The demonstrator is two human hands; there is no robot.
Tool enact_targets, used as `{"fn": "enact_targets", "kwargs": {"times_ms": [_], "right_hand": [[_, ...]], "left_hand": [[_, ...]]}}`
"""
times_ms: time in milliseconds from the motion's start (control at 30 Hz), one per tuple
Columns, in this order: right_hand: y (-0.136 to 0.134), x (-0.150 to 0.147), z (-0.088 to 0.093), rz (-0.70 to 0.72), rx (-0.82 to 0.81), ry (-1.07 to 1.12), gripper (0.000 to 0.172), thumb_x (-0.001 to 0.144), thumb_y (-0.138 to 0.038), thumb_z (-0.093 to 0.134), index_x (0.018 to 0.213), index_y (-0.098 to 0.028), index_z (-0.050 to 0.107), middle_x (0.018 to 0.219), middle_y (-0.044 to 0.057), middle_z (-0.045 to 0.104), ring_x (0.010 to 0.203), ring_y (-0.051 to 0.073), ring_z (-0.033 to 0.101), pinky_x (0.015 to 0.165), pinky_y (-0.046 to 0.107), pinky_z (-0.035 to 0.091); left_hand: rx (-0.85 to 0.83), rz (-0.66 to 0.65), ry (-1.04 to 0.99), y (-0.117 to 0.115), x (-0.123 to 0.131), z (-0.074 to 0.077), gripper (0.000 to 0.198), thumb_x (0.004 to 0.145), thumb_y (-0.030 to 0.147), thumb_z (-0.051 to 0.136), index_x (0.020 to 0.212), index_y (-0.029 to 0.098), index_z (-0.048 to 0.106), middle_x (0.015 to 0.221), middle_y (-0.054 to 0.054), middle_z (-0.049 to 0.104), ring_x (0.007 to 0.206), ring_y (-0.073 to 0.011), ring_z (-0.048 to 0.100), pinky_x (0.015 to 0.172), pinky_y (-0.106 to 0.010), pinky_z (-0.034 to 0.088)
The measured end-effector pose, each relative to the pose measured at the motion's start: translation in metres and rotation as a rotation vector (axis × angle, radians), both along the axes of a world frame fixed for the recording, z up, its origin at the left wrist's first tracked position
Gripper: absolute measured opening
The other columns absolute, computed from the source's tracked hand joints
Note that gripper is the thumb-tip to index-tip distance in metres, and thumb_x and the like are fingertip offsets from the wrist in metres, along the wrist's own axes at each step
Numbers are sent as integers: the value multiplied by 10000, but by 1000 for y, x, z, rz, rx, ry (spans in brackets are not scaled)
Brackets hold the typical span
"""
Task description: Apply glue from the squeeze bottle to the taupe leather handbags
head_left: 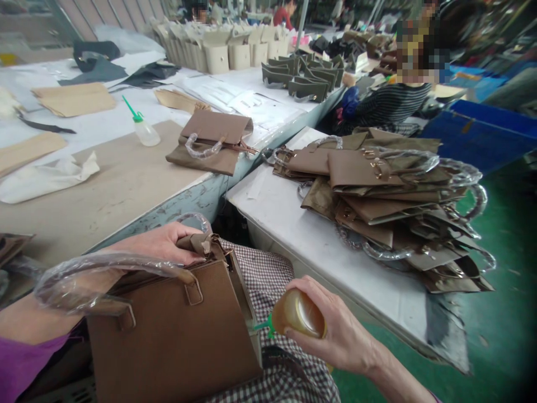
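Note:
A brown handbag [176, 336] with plastic-wrapped handles lies tilted on my lap, over a checked cloth. My left hand [161, 246] reaches through behind the near handle [104, 274] and is closed on the bag's upper edge, where folded brown material bunches up. In my right hand [331, 324] is a squeeze bottle [297, 313] of amber liquid, tipped on its side. Its green nozzle [264, 326] points left, at the open side edge of the bag; whether the tip touches cannot be told. Some left fingers are hidden by the bag material.
On the right-hand table [293, 235] lies a heap of similar brown bags [377, 190]. Another brown bag [213, 140] and a clear bottle with a green nozzle [145, 131] sit on the left table. A person in a striped top [390, 103] is beyond, near a blue bin [478, 134].

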State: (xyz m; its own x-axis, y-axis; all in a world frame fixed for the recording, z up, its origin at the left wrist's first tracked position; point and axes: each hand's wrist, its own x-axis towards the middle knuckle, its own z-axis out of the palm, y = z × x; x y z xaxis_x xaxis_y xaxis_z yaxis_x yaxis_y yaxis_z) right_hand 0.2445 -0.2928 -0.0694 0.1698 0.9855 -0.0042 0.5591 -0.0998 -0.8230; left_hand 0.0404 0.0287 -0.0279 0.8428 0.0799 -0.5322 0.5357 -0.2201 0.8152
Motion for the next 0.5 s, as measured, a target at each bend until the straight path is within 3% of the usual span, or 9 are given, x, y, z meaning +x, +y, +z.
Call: {"fn": "enact_targets", "kwargs": {"times_ms": [67,200,267,400,500], "right_hand": [[2,3,-1,-83,-56,69,416,814,-310,739,1191,-244,577,1063,38,683,917,232,674,811,387,551],[-2,11,-5,-296,-68,249,391,828,-390,727,1169,-237,612,973,21,694,831,222,672,739,356,563],[-8,14,-8,-426,-34,347,438,850,-462,726,1202,-232,604,1006,38,692,866,233,674,720,342,572],[-18,17,-18,-649,-16,472,522,882,-556,696,1264,-221,578,1033,63,683,854,234,662,608,302,563],[-21,18,-31,-672,-11,413,550,858,-578,721,1249,-215,587,1034,61,687,889,243,673,672,318,582]], "left_hand": [[43,-13,-21,-1,-4,12,211,913,313,696,874,107,678,785,49,605,740,-103,517,688,-184,410],[108,8,4,4,-17,40,276,921,377,706,1072,146,720,964,8,725,896,-182,632,769,-226,487],[171,19,-37,5,-24,50,260,918,394,697,1072,188,729,965,19,754,892,-197,667,756,-232,508],[397,-73,-176,-9,-31,57,131,905,355,684,943,241,738,924,59,742,827,-159,670,757,-224,499],[511,-19,-188,-34,-33,57,98,886,345,681,903,273,744,939,81,738,845,-146,663,807,-228,479]]}}
